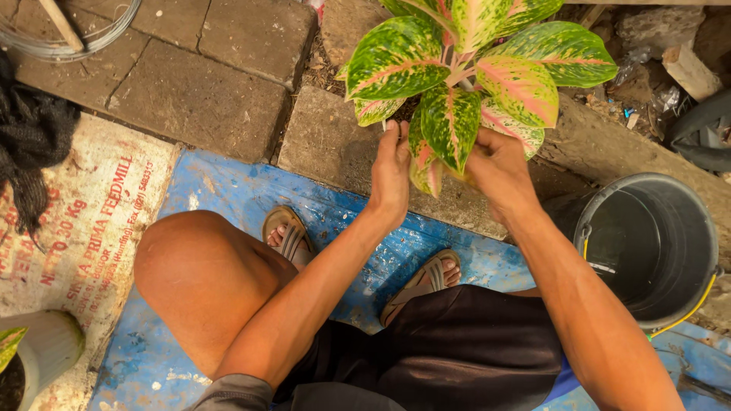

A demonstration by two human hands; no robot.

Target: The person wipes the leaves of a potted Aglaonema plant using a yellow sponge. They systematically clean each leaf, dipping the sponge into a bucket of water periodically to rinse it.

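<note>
From the head camera, looking down: both hands are raised in front of the knees, closed around the base of a plant [472, 68] with broad green-and-yellow leaves veined in pink. The left hand [391, 176] presses against the left side of the stems, fingers pointing up, its grip narrow and wrapped on the plant. The right hand [496, 169] clasps the same base from the right, its grip shut on the plant too — the lower leaves hang over the knuckles and hide what lies beneath. The plant is held upright between the hands, above a concrete slab [327, 144] and just beyond the sandalled feet [289, 236].

The person squats on a blue tarp [228, 190]. To the right, near the right forearm, stands a dark grey bucket [655, 243] with a yellow-trimmed handle. At the left lies a printed white sack [84, 221], and at the lower left corner a pale ribbed pot [49, 346] — well apart from the hands
</note>
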